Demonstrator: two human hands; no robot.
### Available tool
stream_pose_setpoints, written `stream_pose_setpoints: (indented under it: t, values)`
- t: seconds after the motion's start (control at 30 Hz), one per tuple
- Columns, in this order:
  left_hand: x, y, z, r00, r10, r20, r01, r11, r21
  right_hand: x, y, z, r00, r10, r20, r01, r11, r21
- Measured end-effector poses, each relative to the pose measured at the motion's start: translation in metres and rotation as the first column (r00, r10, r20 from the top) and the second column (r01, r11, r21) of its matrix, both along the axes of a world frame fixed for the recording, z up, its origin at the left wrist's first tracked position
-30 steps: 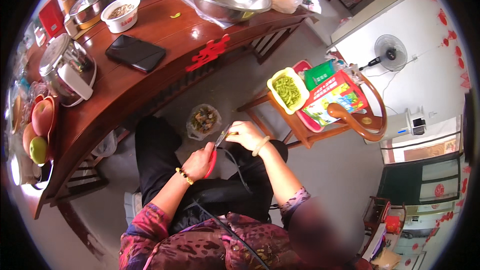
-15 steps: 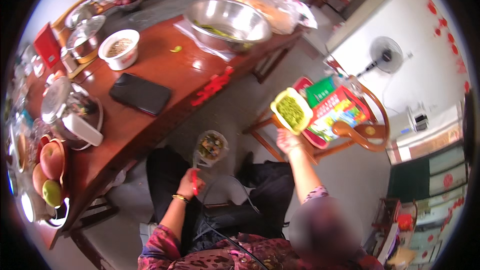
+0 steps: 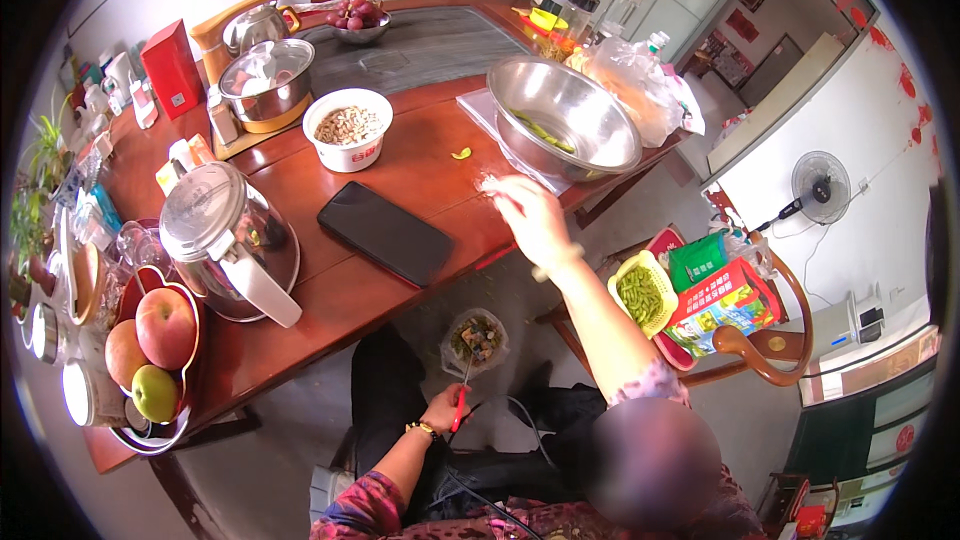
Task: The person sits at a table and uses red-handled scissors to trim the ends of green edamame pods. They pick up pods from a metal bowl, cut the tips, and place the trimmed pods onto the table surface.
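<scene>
I see my right hand (image 3: pixel 528 212) spread wide beside one steel bowl (image 3: pixel 565 118) near the surface's (image 3: pixel 420 170) far edge; left hand (image 3: pixel 443 407) grips one pair of red-handled scissors (image 3: pixel 462 392) below its near edge.

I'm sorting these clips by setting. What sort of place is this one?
Most likely a home dining or living room used for food prep. A wooden table carries an electric kettle, a fruit bowl of apples and a steel mixing bowl; a standing fan sits by the wall.

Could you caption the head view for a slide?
Right hand reaches toward steel bowl; left hand holds red-handled scissors in lap.
</scene>
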State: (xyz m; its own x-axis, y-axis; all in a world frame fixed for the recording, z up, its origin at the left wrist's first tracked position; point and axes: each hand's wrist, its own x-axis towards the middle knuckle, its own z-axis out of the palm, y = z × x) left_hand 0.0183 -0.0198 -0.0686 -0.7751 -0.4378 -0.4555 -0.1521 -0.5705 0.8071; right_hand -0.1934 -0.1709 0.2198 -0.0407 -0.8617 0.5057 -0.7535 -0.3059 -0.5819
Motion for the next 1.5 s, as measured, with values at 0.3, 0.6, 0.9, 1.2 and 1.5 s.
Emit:
stream_pose_setpoints:
  t: [0.3, 0.6, 0.9, 1.2, 1.5]
  values:
    - [0.0, -0.008, 0.008, 0.998, 0.039, -0.05, -0.037, 0.999, 0.026, -0.008, -0.102, -0.023, 0.908, -0.31, -0.28, 0.356, 0.926, 0.128]
    - [0.003, -0.003, 0.002, 0.995, 0.07, -0.068, -0.07, 0.998, 0.001, 0.005, 0.068, -0.028, 0.609, -0.213, 0.764, 0.067, 0.974, 0.218]
    - [-0.015, 0.011, 0.003, 0.997, 0.069, -0.03, -0.069, 0.997, 0.021, -0.036, 0.156, -0.183, 0.657, -0.596, 0.462, 0.226, 0.74, 0.634]
    - [-0.006, 0.008, 0.001, 0.997, 0.064, 0.048, -0.061, 0.996, -0.062, -0.067, 0.09, 0.019, 0.264, -0.263, 0.928, 0.145, 0.962, 0.231]
    - [0.003, 0.001, 0.002, 1.0, 0.022, 0.012, -0.022, 0.999, -0.034, -0.135, -0.006, 0.017, -0.072, -0.266, 0.961, -0.027, 0.964, 0.265]
